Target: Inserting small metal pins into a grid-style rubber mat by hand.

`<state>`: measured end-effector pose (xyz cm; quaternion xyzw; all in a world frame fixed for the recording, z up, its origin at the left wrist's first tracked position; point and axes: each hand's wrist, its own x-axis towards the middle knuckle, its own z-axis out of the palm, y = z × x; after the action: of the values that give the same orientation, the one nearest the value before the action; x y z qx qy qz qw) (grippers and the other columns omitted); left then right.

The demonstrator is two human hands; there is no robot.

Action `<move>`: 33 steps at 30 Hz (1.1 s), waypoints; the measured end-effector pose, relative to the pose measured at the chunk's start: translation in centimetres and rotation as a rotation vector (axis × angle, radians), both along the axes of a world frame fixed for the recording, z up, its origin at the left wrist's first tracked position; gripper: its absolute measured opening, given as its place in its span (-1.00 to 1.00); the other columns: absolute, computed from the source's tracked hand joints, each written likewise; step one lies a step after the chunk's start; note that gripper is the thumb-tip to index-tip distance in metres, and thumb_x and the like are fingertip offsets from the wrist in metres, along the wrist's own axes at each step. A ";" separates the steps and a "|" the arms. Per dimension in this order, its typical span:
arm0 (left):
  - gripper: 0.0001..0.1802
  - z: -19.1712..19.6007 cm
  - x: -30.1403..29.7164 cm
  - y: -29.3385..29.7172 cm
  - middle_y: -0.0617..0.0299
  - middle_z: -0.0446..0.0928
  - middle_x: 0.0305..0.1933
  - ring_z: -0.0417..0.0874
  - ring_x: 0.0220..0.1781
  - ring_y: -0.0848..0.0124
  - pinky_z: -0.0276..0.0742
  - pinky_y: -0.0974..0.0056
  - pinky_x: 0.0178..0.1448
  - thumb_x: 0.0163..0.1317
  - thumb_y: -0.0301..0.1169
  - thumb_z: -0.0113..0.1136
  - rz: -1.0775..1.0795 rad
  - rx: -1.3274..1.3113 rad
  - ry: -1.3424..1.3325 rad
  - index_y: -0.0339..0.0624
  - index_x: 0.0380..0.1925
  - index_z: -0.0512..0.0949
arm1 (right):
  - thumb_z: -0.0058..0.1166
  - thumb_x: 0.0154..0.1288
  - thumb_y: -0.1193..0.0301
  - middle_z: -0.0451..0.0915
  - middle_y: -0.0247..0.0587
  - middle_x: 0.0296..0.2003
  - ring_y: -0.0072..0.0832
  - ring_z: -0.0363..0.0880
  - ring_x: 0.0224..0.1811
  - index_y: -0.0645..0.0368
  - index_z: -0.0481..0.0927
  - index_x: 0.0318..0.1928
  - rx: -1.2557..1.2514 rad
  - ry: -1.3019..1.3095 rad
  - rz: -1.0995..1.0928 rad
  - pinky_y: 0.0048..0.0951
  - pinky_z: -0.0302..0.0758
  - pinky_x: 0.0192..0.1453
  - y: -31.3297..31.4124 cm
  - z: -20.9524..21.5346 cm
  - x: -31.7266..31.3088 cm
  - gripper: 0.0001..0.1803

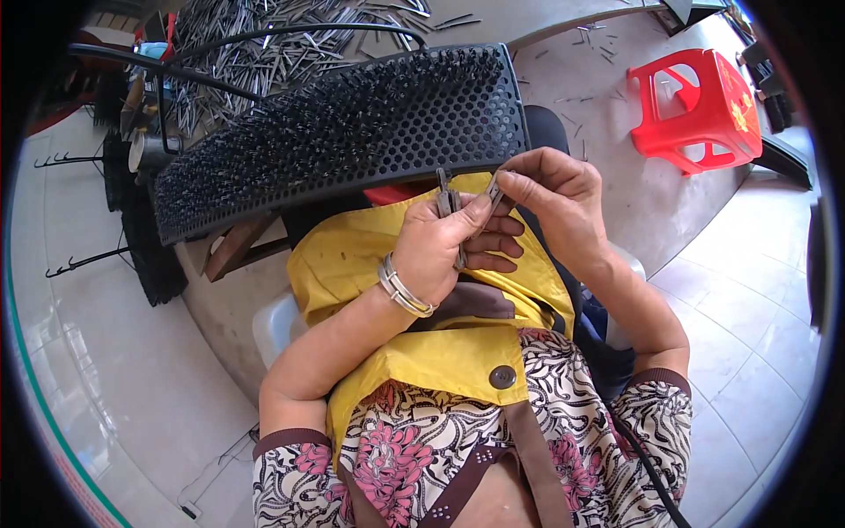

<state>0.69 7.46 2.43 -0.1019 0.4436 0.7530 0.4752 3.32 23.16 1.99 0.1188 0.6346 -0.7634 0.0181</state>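
Note:
My left hand [431, 246] is above my lap, closed around a small bunch of slim grey metal pieces [448, 201] that stick out past the thumb. Between thumb and fingertips, my right hand [562, 198] pinches one slim metal piece [495, 187], just right of the left thumb. Just beyond both hands lies a long black perforated tray [422, 134]. Upright dark metal pieces [290, 123] crowd its holes on the left and along the far side; bare holes show toward the near right. The exact kind of these pieces is too small to tell.
Behind the tray, a heap of loose metal strips [255, 44] covers a table. A red plastic stool [695, 114] stands at the far right, with scattered strips on the floor. At the left are a metal can [150, 151] and black hooked racks [145, 220]. A yellow apron [343, 251] covers my lap.

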 end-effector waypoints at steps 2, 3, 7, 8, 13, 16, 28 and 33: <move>-0.65 -0.1 0.0 0.1 0.02 0.54 -0.28 0.62 -0.31 0.27 0.60 0.22 -0.26 0.28 -0.25 -0.09 0.013 0.012 0.001 -0.36 -0.15 0.41 | 0.09 0.13 0.55 0.55 -0.30 -0.49 -0.66 0.49 -0.45 0.35 0.53 -0.38 0.028 -0.002 -0.011 -0.65 0.43 -0.31 0.2 -0.2 -0.1 -0.91; -0.65 -0.1 -0.1 0.0 0.02 0.54 -0.28 0.62 -0.31 0.27 0.60 0.22 -0.26 0.28 -0.25 -0.09 0.013 0.013 0.000 -0.36 -0.15 0.41 | 0.09 0.13 0.55 0.55 -0.30 -0.49 -0.66 0.49 -0.45 0.35 0.53 -0.38 0.029 -0.004 -0.011 -0.65 0.43 -0.31 0.4 -0.2 -0.1 -0.91; -0.71 -0.3 -0.5 -0.3 -0.01 0.53 -0.30 0.62 -0.34 0.25 0.62 0.19 -0.27 0.28 -0.31 -0.09 0.158 -0.017 -0.018 -0.35 -0.20 0.41 | 0.07 0.14 0.54 0.56 -0.26 -0.48 -0.62 0.51 -0.46 0.37 0.53 -0.35 0.080 0.104 -0.137 -0.65 0.44 -0.30 2.0 0.1 -1.4 -0.89; -0.74 -0.4 -0.6 -0.3 -0.01 0.53 -0.33 0.62 -0.37 0.26 0.62 0.20 -0.30 0.27 -0.34 -0.09 0.202 -0.019 -0.036 -0.35 -0.23 0.42 | 0.07 0.14 0.54 0.57 -0.24 -0.48 -0.61 0.51 -0.46 0.37 0.54 -0.34 0.116 0.160 -0.232 -0.65 0.45 -0.30 2.5 0.1 -2.0 -0.89; -0.75 -0.9 -0.3 -0.1 -0.02 0.52 -0.32 0.62 -0.36 0.25 0.63 0.19 -0.28 0.27 -0.35 -0.08 0.189 -0.011 -0.061 -0.36 -0.24 0.41 | 0.09 0.14 0.53 0.58 -0.20 -0.46 -0.57 0.55 -0.44 0.39 0.54 -0.32 0.322 0.347 -0.405 -0.63 0.48 -0.30 4.4 -0.2 -5.4 -0.86; -0.76 -0.9 -0.3 -0.1 -0.02 0.52 -0.32 0.62 -0.36 0.25 0.63 0.18 -0.28 0.26 -0.36 -0.08 0.186 -0.002 -0.064 -0.36 -0.25 0.41 | 0.09 0.13 0.53 0.58 -0.19 -0.46 -0.54 0.58 -0.45 0.39 0.53 -0.31 0.323 0.404 -0.423 -0.62 0.51 -0.31 4.6 -1.1 -6.5 -0.86; -0.76 -1.4 -0.5 -0.4 0.00 0.53 -0.31 0.62 -0.36 0.27 0.63 0.20 -0.27 0.26 -0.36 -0.07 0.183 0.007 -0.103 -0.35 -0.23 0.41 | 0.09 0.14 0.55 0.58 -0.20 -0.47 -0.57 0.58 -0.44 0.39 0.53 -0.32 0.479 0.395 -0.445 -0.63 0.52 -0.32 3.7 -1.6 -7.0 -0.87; -0.75 -1.4 -0.5 -0.5 -0.01 0.53 -0.31 0.62 -0.35 0.27 0.63 0.20 -0.27 0.25 -0.36 -0.06 0.175 0.015 -0.114 -0.35 -0.22 0.41 | 0.09 0.13 0.57 0.58 -0.27 -0.49 -0.60 0.58 -0.44 0.36 0.54 -0.33 0.573 0.460 -0.414 -0.66 0.51 -0.31 3.6 -2.2 -7.0 -0.90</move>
<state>0.24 7.00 1.02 -0.1792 0.3996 0.7880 0.4327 -3.70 26.77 -0.22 0.0702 0.7715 -0.5502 -0.3115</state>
